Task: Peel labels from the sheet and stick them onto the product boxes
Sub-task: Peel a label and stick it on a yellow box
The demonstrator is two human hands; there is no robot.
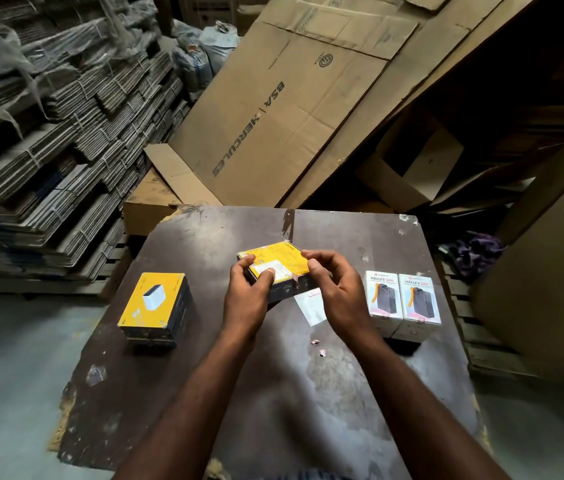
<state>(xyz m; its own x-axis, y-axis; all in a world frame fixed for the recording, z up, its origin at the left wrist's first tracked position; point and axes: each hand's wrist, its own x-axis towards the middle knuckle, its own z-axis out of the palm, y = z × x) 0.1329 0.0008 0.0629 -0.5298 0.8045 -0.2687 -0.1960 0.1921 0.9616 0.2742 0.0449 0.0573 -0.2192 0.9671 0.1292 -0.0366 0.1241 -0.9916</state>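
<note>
One yellow box (275, 252), centre frame, above the counter (204, 375): our left hand (247, 292) grips it, thumb pressing its white label (278, 268); our right hand (334, 285) grips the edge. Sticking step, we judge; next, the sheet (310, 308) beneath.

I hold one yellow box (275, 258). At the left stands one stack of yellow boxes (154, 299); I cannot count its layers for sure. At the right are two white boxes (385, 296) (419, 297), mid-counter one label sheet (311, 308), and nearer me two pink scraps (314, 341) (322, 353).
</note>
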